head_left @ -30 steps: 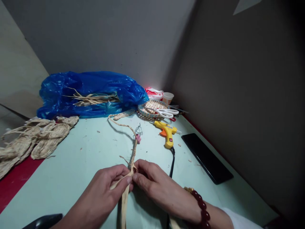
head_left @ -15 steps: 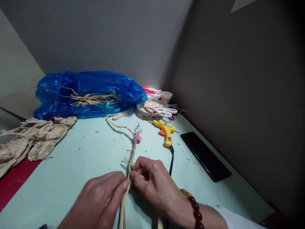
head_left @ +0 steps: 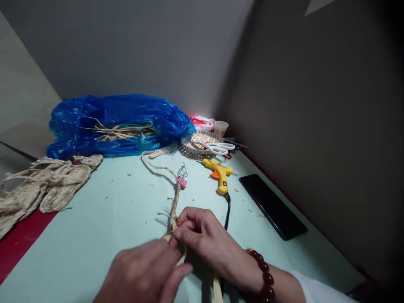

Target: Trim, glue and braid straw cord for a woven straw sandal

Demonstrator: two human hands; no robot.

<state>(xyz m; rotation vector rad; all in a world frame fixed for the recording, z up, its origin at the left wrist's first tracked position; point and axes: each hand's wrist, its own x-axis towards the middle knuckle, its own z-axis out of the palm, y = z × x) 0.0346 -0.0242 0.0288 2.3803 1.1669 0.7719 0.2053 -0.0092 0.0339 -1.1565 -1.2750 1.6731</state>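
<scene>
A thin braid of pale straw (head_left: pixel 176 201) runs down the table from a pink clip (head_left: pixel 182 182) toward me. My right hand (head_left: pixel 202 240) pinches the braid's lower end between thumb and fingers. Just left of it, my left hand (head_left: pixel 145 269) is closed around loose strands at the same end, its thumb sticking out to the right; it is slightly blurred. One flat strand (head_left: pixel 217 290) hangs below my right hand. Short straw ends poke out left of the braid. The palms hide part of the strands.
Behind lie a blue plastic bag (head_left: pixel 126 105) with straw, a round basket (head_left: pixel 197 141), white-handled scissors (head_left: pixel 221 148) and a paper cup (head_left: pixel 221 127). A yellow glue gun (head_left: pixel 222 176) and black phone (head_left: pixel 271 206) are right; braided straw pieces (head_left: pixel 63 185) left.
My left hand has moved right and now sits against my right fingertips, its thumb lower. The strands that ran straight down are bent around the fingers. My right hand keeps nearly the same place.
</scene>
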